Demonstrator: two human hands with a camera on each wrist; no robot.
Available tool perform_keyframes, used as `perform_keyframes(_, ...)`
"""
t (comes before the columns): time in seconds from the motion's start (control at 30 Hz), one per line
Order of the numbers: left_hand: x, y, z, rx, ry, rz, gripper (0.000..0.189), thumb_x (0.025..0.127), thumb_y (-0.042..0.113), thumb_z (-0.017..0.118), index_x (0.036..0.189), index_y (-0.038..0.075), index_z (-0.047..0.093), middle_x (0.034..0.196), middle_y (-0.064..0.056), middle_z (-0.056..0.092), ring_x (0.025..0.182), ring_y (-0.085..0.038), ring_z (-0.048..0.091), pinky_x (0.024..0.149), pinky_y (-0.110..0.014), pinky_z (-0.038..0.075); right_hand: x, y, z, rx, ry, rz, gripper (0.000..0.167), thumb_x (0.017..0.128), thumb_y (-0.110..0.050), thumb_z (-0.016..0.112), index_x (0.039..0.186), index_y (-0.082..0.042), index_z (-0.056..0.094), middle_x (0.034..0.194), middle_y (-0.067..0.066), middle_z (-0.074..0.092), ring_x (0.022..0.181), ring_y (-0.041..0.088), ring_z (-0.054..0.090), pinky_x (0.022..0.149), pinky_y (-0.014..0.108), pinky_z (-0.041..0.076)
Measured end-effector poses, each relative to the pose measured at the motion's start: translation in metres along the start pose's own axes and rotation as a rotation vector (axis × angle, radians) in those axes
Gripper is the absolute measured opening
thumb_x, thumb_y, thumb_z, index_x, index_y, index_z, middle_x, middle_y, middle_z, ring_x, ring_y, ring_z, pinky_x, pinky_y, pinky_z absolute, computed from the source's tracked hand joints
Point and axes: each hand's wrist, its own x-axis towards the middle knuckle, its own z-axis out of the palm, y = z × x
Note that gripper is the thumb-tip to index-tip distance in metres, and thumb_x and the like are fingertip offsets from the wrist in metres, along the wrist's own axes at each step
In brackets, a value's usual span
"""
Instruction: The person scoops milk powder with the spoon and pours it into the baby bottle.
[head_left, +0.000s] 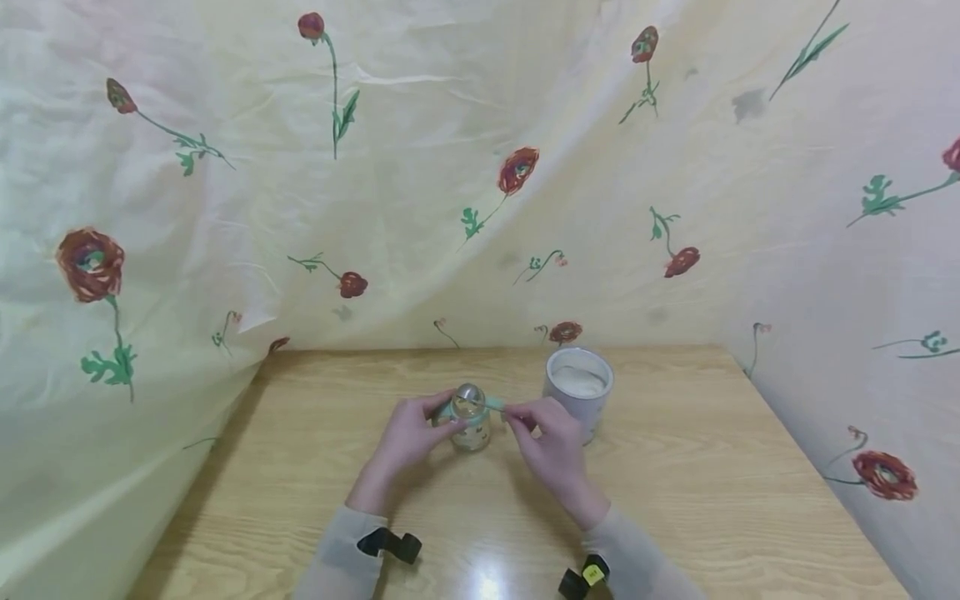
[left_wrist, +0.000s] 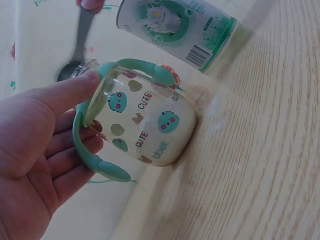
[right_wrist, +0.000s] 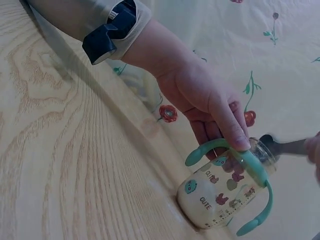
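Observation:
A clear baby bottle [head_left: 471,435] with green side handles and cartoon prints stands on the table, open at the top. My left hand [head_left: 411,432] grips it round the neck, thumb at the front. In the left wrist view the thumb presses the green collar [left_wrist: 106,71]. My right hand [head_left: 553,443] pinches the handle end of a grey measuring spoon [left_wrist: 83,37]. The spoon's rounded bowl [head_left: 468,392] is at the bottle's mouth, partly behind the rim in the right wrist view. Pale contents show low in the bottle [right_wrist: 197,207].
Just right of the bottle, behind my right hand, stands an open white can [head_left: 592,410] with pale powder [head_left: 579,382] inside. A green-and-white label with a barcode [left_wrist: 199,56] marks its side. Flower-printed cloth [head_left: 420,208] hangs around the wooden table [head_left: 690,467].

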Motion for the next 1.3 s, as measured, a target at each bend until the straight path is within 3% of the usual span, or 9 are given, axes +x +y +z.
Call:
perform_keyframes(0.13,0.000,0.002,-0.001,-0.004,-0.001,-0.006,0.066,0.092,0.038,0.087,0.147,0.010,0.065,0.144,-0.010,0.066,0.135,-0.032,0.062,0.114,-0.051,0.050,0.002,-0.002,-0.001,0.004,-0.019,0.029,0.019,0.085,0.007,0.084,0.096,-0.007,0.080,0.089,0.002,0.078,0.074,0.015,0.067,0.072,0.011,0.050)
perform_keyframes(0.37,0.000,0.002,-0.001,-0.002,0.000,0.005,0.064,0.092,0.036,0.087,0.146,0.010,0.066,0.142,-0.009,0.068,0.137,-0.031,0.061,0.117,-0.051,0.046,0.003,-0.003,-0.001,-0.015,-0.019,0.005,0.021,0.083,0.010,0.084,0.095,-0.007,0.080,0.087,0.001,0.078,0.073,0.014,0.066,0.071,0.014,0.050)
perform_keyframes(0.63,0.001,0.002,-0.001,0.005,0.003,-0.001,0.065,0.092,0.039,0.086,0.146,0.010,0.065,0.142,-0.010,0.068,0.135,-0.031,0.062,0.113,-0.052,0.051,0.004,-0.004,-0.001,-0.043,-0.015,0.001,0.025,0.080,0.012,0.087,0.094,-0.008,0.081,0.087,0.000,0.078,0.071,0.013,0.066,0.064,0.021,0.055)
perform_keyframes(0.97,0.000,0.001,0.000,-0.004,0.008,0.002,0.065,0.092,0.039,0.086,0.146,0.009,0.066,0.144,-0.010,0.066,0.137,-0.033,0.059,0.116,-0.052,0.046,0.005,0.002,-0.005,-0.207,-0.088,-0.253,0.022,0.079,0.011,0.084,0.094,-0.006,0.082,0.097,0.006,0.081,0.082,0.023,0.070,0.069,0.034,0.060)
perform_keyframes(1.3,-0.001,0.003,-0.001,0.001,0.007,0.003,0.064,0.092,0.039,0.086,0.146,0.009,0.066,0.144,-0.010,0.066,0.138,-0.032,0.059,0.117,-0.052,0.046,0.005,0.007,-0.006,-0.194,-0.111,-0.280,0.018,0.082,0.009,0.082,0.094,-0.005,0.082,0.097,0.007,0.081,0.082,0.023,0.070,0.069,0.031,0.060)
